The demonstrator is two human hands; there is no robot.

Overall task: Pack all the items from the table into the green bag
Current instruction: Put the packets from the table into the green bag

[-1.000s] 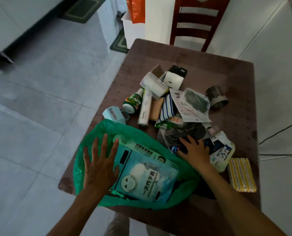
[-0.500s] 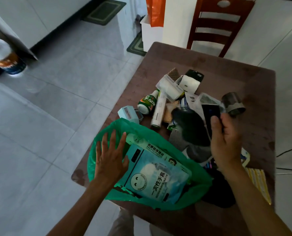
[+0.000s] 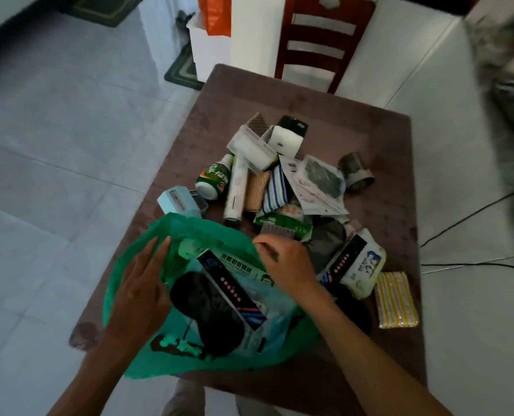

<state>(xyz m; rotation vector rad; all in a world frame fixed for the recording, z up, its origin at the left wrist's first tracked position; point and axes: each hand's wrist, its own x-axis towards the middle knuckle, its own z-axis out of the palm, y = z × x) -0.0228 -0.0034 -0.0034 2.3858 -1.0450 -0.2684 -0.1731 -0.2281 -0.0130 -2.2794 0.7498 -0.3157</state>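
Note:
The green bag (image 3: pixel 207 232) lies open at the near edge of the brown table (image 3: pixel 354 121). Inside it are a blue glove pack (image 3: pixel 273 307) and a black eye-mask packet (image 3: pixel 207 313). My left hand (image 3: pixel 138 292) presses flat on the bag's left side, fingers straight. My right hand (image 3: pixel 285 265) has curled fingers pinching the bag's far rim. Behind the bag is a pile: green bottle (image 3: pixel 215 180), white tube (image 3: pixel 237 190), white roll (image 3: pixel 287 139), face-mask packet (image 3: pixel 321 181), wipes pack (image 3: pixel 362 265), light blue box (image 3: pixel 177 201), yellow sponge pack (image 3: pixel 395 300), tape roll (image 3: pixel 356 172).
A red-brown chair (image 3: pixel 321 43) stands behind the table's far edge. A white box with an orange bag (image 3: pixel 210 34) sits on the floor at the far left. Black cables (image 3: pixel 465 217) run across the tiles to the right.
My right hand lifted the black eye-mask packet from the pile and carried it left into the bag. It has let go and now grips the rim. My left hand stayed on the bag.

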